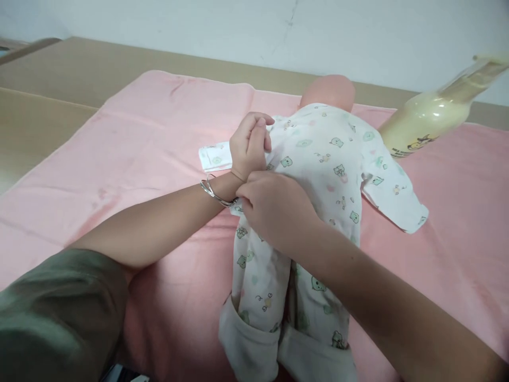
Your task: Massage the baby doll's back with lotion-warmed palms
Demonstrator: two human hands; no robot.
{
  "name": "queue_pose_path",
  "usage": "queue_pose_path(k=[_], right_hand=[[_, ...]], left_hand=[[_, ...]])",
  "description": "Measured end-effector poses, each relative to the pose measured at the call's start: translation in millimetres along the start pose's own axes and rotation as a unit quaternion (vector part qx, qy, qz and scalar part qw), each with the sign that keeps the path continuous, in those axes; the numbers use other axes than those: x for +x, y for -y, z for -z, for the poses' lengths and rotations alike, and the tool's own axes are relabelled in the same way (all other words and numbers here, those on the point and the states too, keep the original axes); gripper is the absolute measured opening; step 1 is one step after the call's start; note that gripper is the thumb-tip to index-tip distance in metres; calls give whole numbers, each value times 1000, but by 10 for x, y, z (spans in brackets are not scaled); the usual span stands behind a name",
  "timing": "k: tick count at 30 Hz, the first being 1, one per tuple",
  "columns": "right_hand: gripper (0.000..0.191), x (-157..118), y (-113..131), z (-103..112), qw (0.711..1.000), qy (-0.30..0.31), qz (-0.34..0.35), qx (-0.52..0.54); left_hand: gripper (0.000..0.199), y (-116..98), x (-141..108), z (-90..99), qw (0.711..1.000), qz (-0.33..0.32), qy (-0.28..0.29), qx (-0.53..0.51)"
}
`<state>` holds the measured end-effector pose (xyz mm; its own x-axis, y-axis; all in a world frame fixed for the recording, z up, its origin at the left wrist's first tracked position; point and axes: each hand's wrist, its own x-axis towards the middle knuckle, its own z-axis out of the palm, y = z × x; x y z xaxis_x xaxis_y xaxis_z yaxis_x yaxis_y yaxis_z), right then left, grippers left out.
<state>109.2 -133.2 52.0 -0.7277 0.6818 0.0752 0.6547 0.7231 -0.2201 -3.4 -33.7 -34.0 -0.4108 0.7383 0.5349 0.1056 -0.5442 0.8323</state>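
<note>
A doll in a white baby romper (pixel 342 164) printed with green bears lies on a pink cloth, its bald head (pixel 328 90) pointing away from me. At the romper's left side, near the armpit, my left hand (pixel 250 143) is closed with curled fingers on the fabric. Just below, my right hand (pixel 274 207) is closed in a pinch at the romper's side edge, crossing close to my left wrist. Silver bracelets (pixel 214 193) circle that wrist. Both sets of fingertips are partly hidden. The romper's legs end in wide turned-up cuffs (pixel 254 345).
A pale yellow bottle (pixel 429 119) with a cartoon print stands tilted in view, beyond the doll's right sleeve. The pink cloth (pixel 159 122) covers much of the wooden table (pixel 47 111). A white wall (pixel 238 32) rises behind the table.
</note>
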Motion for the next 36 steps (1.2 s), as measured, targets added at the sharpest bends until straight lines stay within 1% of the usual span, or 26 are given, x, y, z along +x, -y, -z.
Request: queue_pose_path(k=[3, 8, 11, 16, 22, 28, 30, 34, 36], right_hand=[[28, 79, 1, -87, 998, 37, -30, -29], [26, 73, -2, -142, 997, 42, -6, -67], [24, 62, -7, -132, 996, 55, 9, -68], [30, 73, -7, -89, 992, 90, 40, -75], [30, 80, 9, -46, 990, 121, 27, -61], [29, 100, 40, -56, 993, 109, 6, -33], [28, 113, 73, -100, 995, 95, -7, -31], [30, 148, 156, -219, 997, 44, -36, -58], [26, 158, 186, -262, 996, 45, -34, -76]], left_hand=[[43, -30, 10, 3, 1000, 7, 5, -3], [42, -106, -7, -1, 1000, -6, 2, -9], [41, -115, -5, 1, 1000, -14, 13, -9], [40, -81, 23, -5, 999, -1, 26, 23], [32, -88, 44, -5, 998, -18, 49, 47], [31, -139, 30, -11, 997, 3, 53, 48], [31, -149, 34, -19, 997, 13, 54, 52], [33, -165, 61, -33, 996, 26, 53, 63], [34, -173, 78, -36, 996, 29, 47, 64]])
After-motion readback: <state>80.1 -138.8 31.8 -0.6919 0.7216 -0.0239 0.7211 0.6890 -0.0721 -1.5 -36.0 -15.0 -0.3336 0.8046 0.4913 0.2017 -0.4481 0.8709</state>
